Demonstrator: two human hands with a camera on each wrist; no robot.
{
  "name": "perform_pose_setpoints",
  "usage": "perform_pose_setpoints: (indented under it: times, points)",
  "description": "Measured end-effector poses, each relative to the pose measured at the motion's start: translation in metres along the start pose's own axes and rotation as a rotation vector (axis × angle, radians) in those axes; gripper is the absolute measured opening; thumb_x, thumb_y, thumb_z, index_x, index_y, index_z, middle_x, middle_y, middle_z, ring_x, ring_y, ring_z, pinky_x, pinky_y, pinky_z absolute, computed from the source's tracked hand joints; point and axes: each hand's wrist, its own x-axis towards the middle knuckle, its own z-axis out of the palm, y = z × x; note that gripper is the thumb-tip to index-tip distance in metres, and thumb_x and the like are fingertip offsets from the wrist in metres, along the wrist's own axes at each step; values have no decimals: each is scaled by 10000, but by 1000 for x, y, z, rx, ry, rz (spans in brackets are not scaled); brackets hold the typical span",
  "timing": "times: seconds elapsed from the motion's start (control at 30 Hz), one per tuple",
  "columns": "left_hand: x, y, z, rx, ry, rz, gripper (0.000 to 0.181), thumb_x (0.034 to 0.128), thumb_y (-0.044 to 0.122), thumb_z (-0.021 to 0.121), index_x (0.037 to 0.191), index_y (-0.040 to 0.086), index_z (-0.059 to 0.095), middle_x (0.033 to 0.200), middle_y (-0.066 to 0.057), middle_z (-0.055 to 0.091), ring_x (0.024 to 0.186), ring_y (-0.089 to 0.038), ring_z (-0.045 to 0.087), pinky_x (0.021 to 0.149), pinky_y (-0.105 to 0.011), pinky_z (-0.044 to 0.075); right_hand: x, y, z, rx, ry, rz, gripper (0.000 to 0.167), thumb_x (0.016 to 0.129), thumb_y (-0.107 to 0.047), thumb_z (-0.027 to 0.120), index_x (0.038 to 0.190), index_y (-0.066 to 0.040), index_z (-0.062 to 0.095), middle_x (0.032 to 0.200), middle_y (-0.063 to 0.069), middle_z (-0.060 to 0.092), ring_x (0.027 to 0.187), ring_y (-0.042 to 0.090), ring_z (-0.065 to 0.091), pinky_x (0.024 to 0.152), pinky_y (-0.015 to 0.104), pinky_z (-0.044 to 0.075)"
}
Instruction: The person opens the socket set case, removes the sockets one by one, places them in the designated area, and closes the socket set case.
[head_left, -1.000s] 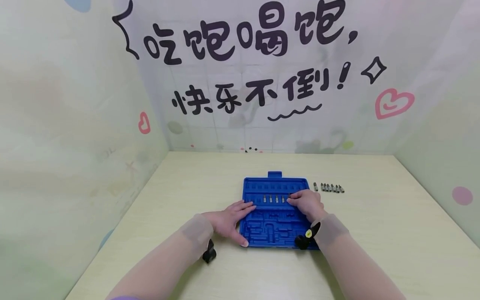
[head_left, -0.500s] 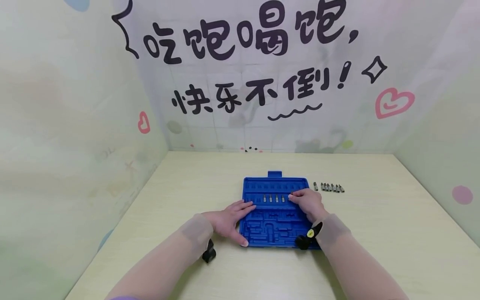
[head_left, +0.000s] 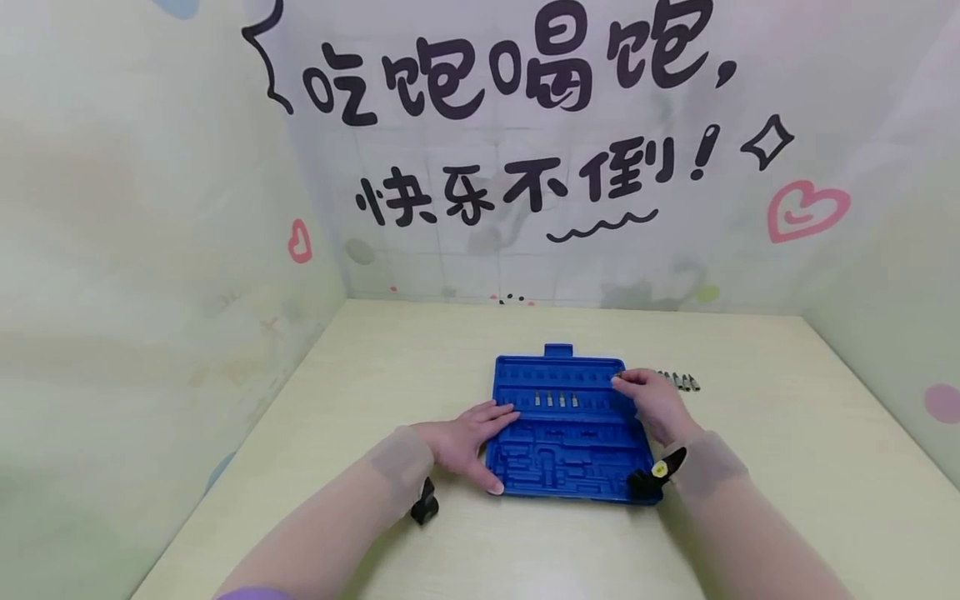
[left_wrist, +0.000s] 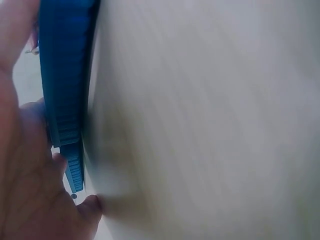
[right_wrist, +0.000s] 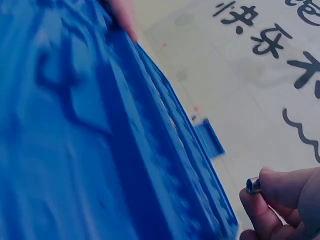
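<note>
An opened blue plastic case [head_left: 525, 487] lies on the table, with several small metal bits [head_left: 562, 400] upright in its second row of slots. The left hand [head_left: 467, 442] rests on the case's left edge, fingers spread, thumb at the near corner; in the left wrist view that hand [left_wrist: 30, 175] lies along the case's side [left_wrist: 67, 75]. Over the case's upper right edge is the right hand [head_left: 656, 400]. In the right wrist view the right hand [right_wrist: 290, 200] pinches a metal bit [right_wrist: 254, 185] between thumb and index finger, above the case.
Several loose metal bits [head_left: 684, 382] lie in a row on the table [head_left: 787, 433], just right of the case and partly behind the right hand. A printed cloth wall [head_left: 450, 250] stands behind the table. Each wrist wears a small black camera.
The right hand has moved right and slightly up, away from the second row of slots, with its fingers still pinched. The left hand stays on the case. The head view has shifted slightly.
</note>
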Motion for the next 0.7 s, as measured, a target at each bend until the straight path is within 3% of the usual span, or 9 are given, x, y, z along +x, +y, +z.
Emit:
perform_pose_setpoints:
  times: [0.17,0.3,0.5,0.6,0.7]
  points:
    - [0,1,0,-7,2,-9,1084,734,599,748,1559,293,115,1610,100,40,1472,-172,-28,1141,-497,179,5,7,-40,-47,42,10,462,1008,-197,498,1339,123,452,1354,305,444,1202,421,439,1003,538,358]
    - [0,1,0,-7,-2,-16,1084,733,600,747,1559,297,114,1610,103,36,1472,-169,-32,1141,-496,178,9,13,-70,-102,100,64,471,996,-173,494,1351,132,441,1313,324,470,1099,385,500,969,524,378]
    - [-1,0,-1,-8,-8,-28,1086,731,611,743,1557,315,103,1608,117,18,1471,-164,-45,1143,-498,169,14,17,-99,-232,163,136,452,959,-176,524,1287,134,510,1187,302,576,1077,418,534,958,532,401]
    - [0,-1,-1,-4,-8,-31,1089,727,625,737,1555,330,94,1606,129,8,1470,-157,-51,1142,-501,168,17,17,-107,-352,157,141,377,954,-184,521,1152,124,613,994,240,655,978,379,574,873,489,455]
    - [1,-1,0,-1,-10,-33,1091,724,636,732,1553,345,85,1604,142,0,1469,-148,-58,1142,-501,166,20,17,-110,-473,145,151,351,947,-189,514,883,126,653,803,161,650,823,316,573,770,428,474]
